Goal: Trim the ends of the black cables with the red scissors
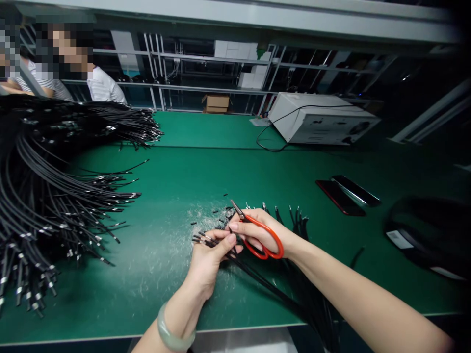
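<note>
Several thin black cables [272,289] pass through my left hand [208,257], which pinches them near their ends; a pale green bangle is on that wrist. My right hand [259,228] holds scissors with red-orange handles [277,245], their blades pointing up and to the left. The fingertips of my right hand are close to the cables at my left thumb. Small black pieces and clear, thin scraps [176,245] lie on the green table [147,289] around my hands. More cable ends [300,220] rest behind my right wrist.
A large heap of black cables [47,171] covers the left side. Two phones [340,196] and a dark bundle with white labels [427,240] lie at right. A white machine [320,120] stands behind. People in striped shirts [105,86] are at the back left.
</note>
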Demonstrator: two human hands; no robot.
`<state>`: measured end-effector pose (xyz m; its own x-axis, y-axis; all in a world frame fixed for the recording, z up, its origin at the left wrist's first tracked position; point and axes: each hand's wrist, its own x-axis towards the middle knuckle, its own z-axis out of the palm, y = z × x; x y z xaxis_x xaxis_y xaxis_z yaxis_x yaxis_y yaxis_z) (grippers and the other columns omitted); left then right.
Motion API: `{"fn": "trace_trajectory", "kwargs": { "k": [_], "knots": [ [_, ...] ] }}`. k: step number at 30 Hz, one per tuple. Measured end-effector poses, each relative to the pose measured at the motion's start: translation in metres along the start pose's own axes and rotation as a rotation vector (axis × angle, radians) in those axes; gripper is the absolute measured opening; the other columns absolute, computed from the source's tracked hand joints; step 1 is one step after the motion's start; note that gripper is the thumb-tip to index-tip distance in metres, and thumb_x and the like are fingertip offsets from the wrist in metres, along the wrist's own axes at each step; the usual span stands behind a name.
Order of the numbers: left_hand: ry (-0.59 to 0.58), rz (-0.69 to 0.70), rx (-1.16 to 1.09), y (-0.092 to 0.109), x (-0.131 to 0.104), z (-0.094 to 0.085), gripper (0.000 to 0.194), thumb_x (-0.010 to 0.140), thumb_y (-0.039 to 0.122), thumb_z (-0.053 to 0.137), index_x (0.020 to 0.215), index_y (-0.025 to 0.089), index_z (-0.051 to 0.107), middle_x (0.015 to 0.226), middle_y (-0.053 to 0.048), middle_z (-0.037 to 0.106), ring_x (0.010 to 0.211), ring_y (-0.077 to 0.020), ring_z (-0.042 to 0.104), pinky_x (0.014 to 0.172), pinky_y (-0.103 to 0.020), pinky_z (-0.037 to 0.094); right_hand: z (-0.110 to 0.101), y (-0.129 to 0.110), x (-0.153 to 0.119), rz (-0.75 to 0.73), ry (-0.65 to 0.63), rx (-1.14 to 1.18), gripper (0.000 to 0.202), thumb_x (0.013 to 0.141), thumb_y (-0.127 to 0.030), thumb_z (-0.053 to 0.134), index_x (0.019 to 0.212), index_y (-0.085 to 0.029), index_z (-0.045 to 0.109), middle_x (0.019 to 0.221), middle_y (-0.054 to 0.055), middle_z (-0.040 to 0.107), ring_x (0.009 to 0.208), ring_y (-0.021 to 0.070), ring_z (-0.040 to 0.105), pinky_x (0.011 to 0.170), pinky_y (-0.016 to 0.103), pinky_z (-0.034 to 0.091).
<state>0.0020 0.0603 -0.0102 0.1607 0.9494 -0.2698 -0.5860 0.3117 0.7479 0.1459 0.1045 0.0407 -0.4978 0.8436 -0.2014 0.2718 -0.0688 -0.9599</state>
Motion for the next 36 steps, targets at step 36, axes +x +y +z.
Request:
{"fn": "trace_trajectory", "kwargs": {
  "k": [36],
  "knots": [
    [0.038, 0.027, 0.019, -0.002, 0.0, 0.0, 0.03, 0.064, 0.028, 0.076, 0.083, 0.011, 0.06, 0.066, -0.005, 0.065, 0.062, -0.0162, 0.063, 0.059, -0.026, 0.05, 0.016, -0.008, -0.006, -0.357, 0.337, -0.737, 0.024, 0.088, -0.031, 0.044, 0.072, -0.016, 0.053, 0.068, 0.002, 0.06, 0.058, 0.0108, 0.05, 0.063, 0.026, 0.037]
  ]
}}
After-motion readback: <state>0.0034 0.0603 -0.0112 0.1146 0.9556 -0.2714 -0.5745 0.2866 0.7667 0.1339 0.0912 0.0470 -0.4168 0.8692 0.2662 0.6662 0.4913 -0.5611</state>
